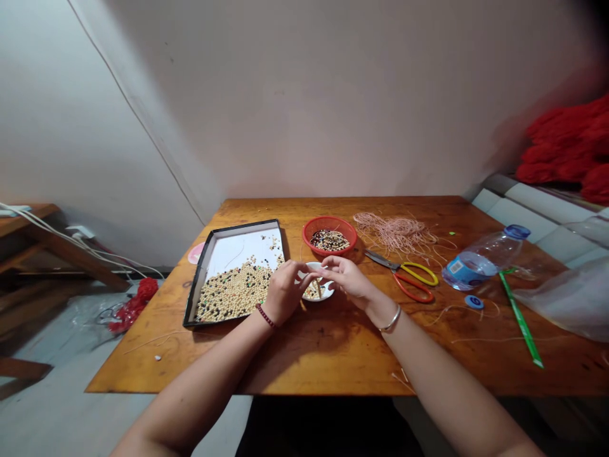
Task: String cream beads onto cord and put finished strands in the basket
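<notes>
Head view, read from my remote position: both bare hands are centred over the wooden tabletop [333, 358], above a small round white bowl [329, 294] that contains small pale and coloured pieces. I register the left hand [284, 289] with its fingers bent inward toward the bowl; a dark red beaded bracelet [266, 316] encircles its wrist. I register the right hand [349, 279] opposite, fingers curved and fingertips close to those of the left; a silver-coloured metal bangle [391, 320] encircles its wrist. At this scale I cannot tell whether either hand is pinching a bead or thread.

Left of the bowl I locate a shallow rectangular tray with black sides and a white base [231, 254]. A layer of cream, black and coloured round beads [235, 289] covers its nearer part; its far-left area is bare apart from a thin strand. Behind the bowl stands a round red plastic basket [329, 221] with mixed dark and pale beads. Right of the basket lies a loose tangle of pale pink cord [399, 233]. Nearer to me are scissors with one yellow and one red handle [416, 294]. Farther right, a clear plastic bottle with a blue cap [480, 261] lies tilted on its side.
</notes>
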{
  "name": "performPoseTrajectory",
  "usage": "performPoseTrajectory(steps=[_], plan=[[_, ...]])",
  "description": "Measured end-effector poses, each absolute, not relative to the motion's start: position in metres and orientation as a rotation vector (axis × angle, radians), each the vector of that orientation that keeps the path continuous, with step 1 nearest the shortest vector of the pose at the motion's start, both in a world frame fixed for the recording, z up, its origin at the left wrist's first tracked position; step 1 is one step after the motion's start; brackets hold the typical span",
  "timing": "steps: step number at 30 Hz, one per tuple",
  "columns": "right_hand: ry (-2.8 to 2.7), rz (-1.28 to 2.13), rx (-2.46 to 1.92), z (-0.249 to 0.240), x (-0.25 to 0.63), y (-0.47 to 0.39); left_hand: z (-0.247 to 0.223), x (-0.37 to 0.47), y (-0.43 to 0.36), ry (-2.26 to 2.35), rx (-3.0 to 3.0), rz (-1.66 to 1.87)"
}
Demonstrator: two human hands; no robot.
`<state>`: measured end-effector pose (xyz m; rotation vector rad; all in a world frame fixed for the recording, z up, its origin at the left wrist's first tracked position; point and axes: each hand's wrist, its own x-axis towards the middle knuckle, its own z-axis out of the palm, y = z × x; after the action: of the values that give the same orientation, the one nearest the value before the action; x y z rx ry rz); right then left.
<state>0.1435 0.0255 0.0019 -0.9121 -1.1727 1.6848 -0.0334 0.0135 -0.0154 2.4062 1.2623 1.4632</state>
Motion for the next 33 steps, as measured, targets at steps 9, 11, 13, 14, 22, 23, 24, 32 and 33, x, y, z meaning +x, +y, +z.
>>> performPoseTrajectory(steps=[9,11,13,14,22,23,24,32,33], plan=[[-1.2,1.539,-0.916,-0.003,0.137,0.026,-0.009,-0.022,0.013,1.216,1.905,1.392],[-1.204,1.51,-0.9,-0.004,0.136,0.027,-0.006,-0.02,0.014,1.137,1.781,1.37],[-1.207,1.489,-0.896,-0.005,0.135,0.028,-0.005,-0.019,0.015,1.092,1.684,1.361],[-1.21,1.477,-0.899,-0.006,0.135,0.028,-0.005,-0.018,0.016,1.084,1.648,1.362],[-1.287,1.368,-0.905,-0.01,0.132,0.026,-0.008,-0.017,0.012,1.252,1.719,1.411],[-1.302,1.359,-0.907,-0.01,0.132,0.026,-0.009,-0.017,0.011,1.287,1.747,1.425],[-1.316,1.354,-0.911,-0.01,0.132,0.026,-0.01,-0.017,0.011,1.316,1.775,1.439],[-1.335,1.254,-0.912,-0.012,0.131,0.026,-0.012,-0.018,0.01,1.372,1.85,1.463],[-1.34,1.23,-0.916,-0.012,0.131,0.026,-0.013,-0.019,0.01,1.385,1.876,1.468]])
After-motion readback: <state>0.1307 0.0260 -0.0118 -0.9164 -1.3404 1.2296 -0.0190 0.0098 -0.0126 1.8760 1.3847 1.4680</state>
